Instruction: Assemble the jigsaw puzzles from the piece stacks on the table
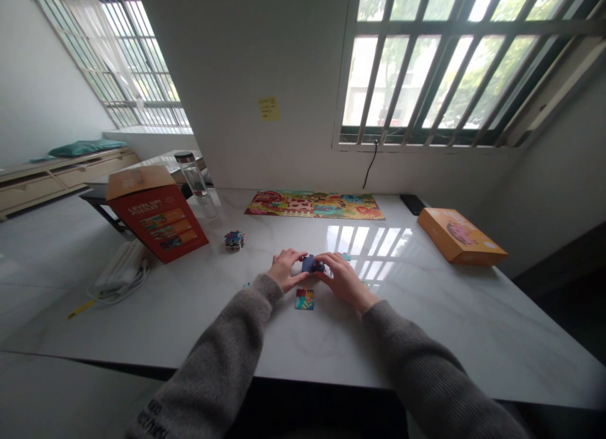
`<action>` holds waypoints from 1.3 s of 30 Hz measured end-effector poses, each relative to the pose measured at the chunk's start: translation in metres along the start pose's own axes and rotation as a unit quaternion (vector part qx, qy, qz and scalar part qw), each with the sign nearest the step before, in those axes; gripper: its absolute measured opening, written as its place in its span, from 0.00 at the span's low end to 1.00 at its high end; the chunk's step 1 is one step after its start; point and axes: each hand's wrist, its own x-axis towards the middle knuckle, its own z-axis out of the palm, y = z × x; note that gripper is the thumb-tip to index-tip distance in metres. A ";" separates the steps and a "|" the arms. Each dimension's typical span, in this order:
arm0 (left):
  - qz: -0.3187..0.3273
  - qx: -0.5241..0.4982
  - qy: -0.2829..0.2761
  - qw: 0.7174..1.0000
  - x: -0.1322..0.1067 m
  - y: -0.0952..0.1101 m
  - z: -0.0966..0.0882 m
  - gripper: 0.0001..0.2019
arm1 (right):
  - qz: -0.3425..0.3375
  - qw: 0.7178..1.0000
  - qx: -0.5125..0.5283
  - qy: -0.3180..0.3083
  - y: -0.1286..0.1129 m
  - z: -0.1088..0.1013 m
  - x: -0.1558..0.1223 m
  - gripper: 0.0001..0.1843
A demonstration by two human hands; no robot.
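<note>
Both hands meet over the middle of the white table at a dark blue puzzle piece (308,263). My left hand (285,267) pinches its left side between thumb and fingers. From the other side, my right hand (341,276) closes on a dark puzzle piece (319,267) touching the blue one; the fingers partly cover it. Just below the hands lies a loose square puzzle piece (304,299) in teal, red and yellow. Another piece (346,257) peeks out behind my right hand. To the left stands a small stack of puzzle pieces (234,239).
A joined farm-picture puzzle strip (315,204) lies along the wall. On the left are a red puzzle box (158,215), a glass bottle (192,174) and a white power strip with cable (120,272). An orange box (461,236) and a black phone (411,204) are at the right.
</note>
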 end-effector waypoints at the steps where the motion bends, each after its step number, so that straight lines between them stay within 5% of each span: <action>1: -0.001 0.006 -0.008 1.000 0.000 -0.002 0.000 0.24 | -0.001 1.000 0.006 -0.001 -0.001 0.000 0.000 0.13; 18: 0.017 -0.095 0.012 0.995 0.000 -0.009 0.003 0.22 | 0.011 1.000 -0.015 -0.004 0.000 -0.001 -0.001 0.19; 28: 0.023 -0.068 0.024 0.997 0.003 -0.013 0.006 0.20 | 0.010 0.999 -0.035 -0.001 0.000 -0.002 0.000 0.19; 35: 0.055 -0.116 0.029 0.991 0.003 -0.008 0.002 0.22 | 0.091 0.986 0.115 0.082 0.003 0.002 0.004 0.20; 39: 0.082 -0.086 0.019 0.993 0.002 0.001 0.000 0.22 | 0.143 0.962 0.227 0.055 0.002 -0.002 0.008 0.21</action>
